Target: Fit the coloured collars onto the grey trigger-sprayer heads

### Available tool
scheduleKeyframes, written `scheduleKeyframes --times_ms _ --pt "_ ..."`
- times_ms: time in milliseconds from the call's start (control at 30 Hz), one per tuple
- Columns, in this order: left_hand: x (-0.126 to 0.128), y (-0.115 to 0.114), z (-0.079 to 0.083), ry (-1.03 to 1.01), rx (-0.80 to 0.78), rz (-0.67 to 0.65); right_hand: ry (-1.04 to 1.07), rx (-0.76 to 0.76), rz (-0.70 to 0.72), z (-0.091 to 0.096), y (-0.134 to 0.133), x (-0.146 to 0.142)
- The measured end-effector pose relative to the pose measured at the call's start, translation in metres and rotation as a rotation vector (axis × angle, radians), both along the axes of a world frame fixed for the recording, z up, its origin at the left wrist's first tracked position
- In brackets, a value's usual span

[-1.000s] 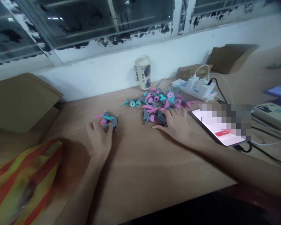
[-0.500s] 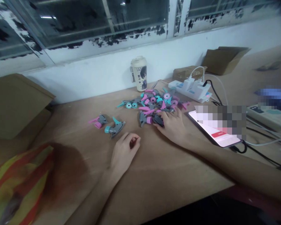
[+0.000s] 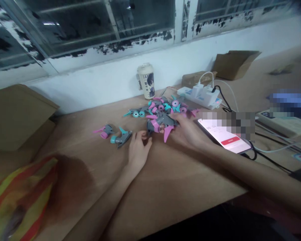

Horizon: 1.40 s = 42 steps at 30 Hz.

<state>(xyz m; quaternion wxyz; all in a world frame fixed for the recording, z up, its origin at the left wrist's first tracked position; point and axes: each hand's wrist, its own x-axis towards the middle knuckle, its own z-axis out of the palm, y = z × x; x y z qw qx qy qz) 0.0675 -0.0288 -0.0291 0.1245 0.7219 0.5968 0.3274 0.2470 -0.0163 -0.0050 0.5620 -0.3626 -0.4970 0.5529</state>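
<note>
My right hand [image 3: 184, 129] is closed on a grey trigger spray head [image 3: 163, 119] with a pink collar and pink trigger, lifted in front of the pile. My left hand [image 3: 139, 147] is just left of it, fingers curled and thumb apart, with nothing visible in its grasp. A grey part shows right by its fingertips; whether they touch I cannot tell. Beside the left hand lies a grey spray head with teal collar and trigger [image 3: 121, 138]. Farther left rests a grey and pink spray head [image 3: 104, 131]. Behind the hands is a pile of spray heads [image 3: 167, 105], pink, teal and grey.
A printed coffee cup [image 3: 146, 82] stands by the wall behind the pile. At right are a white power strip [image 3: 200, 95] with plugs and cables, and a lit phone [image 3: 230, 140]. Cardboard boxes [image 3: 17, 117] [image 3: 234, 65] and a red-yellow striped bag [image 3: 22, 197] flank the table.
My right hand has picked a grey and pink spray head from the pile's front and turned it toward the left. My left hand has moved forward and right, its fingers opening.
</note>
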Motion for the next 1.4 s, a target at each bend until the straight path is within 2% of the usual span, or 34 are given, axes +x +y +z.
scheduleKeyframes --times_ms 67,200,333,400,500,600,767,833,900,1033,1200,1400 --pt "0.014 0.014 0.0 -0.008 0.012 -0.021 0.276 -0.19 0.16 -0.001 0.001 -0.003" --pt "0.029 0.028 0.0 -0.061 0.028 -0.064 0.381 -0.305 0.3 0.001 0.0 -0.005" --pt "0.015 0.01 -0.002 -0.166 0.027 -0.057 0.349 -0.388 0.309 -0.001 -0.002 -0.006" --pt "0.004 -0.007 -0.003 -0.3 -0.003 -0.115 0.263 -0.389 0.262 -0.008 -0.001 -0.008" --pt "-0.007 -0.027 -0.003 -0.468 -0.052 -0.192 0.119 -0.375 0.203 -0.021 0.001 -0.012" --pt "-0.012 -0.033 -0.002 -0.524 -0.109 -0.23 0.038 -0.354 0.182 -0.028 0.0 -0.014" --pt "-0.015 -0.025 -0.003 -0.567 -0.166 -0.271 -0.292 -0.07 0.271 -0.022 -0.005 -0.007" --pt "-0.017 -0.024 -0.003 -0.562 -0.19 -0.299 -0.404 -0.006 0.328 -0.02 -0.006 -0.004" --pt "-0.019 -0.024 -0.002 -0.557 -0.207 -0.314 -0.421 0.0 0.361 -0.02 -0.006 -0.002" --pt "-0.021 -0.023 0.002 -0.595 -0.231 -0.313 -0.314 0.0 0.393 -0.026 -0.009 -0.007" --pt "-0.023 -0.022 0.005 -0.655 -0.258 -0.342 -0.318 0.086 0.292 -0.033 -0.014 -0.014" --pt "-0.023 -0.022 0.001 -0.546 -0.194 -0.337 -0.449 0.126 0.237 -0.032 -0.015 -0.012"
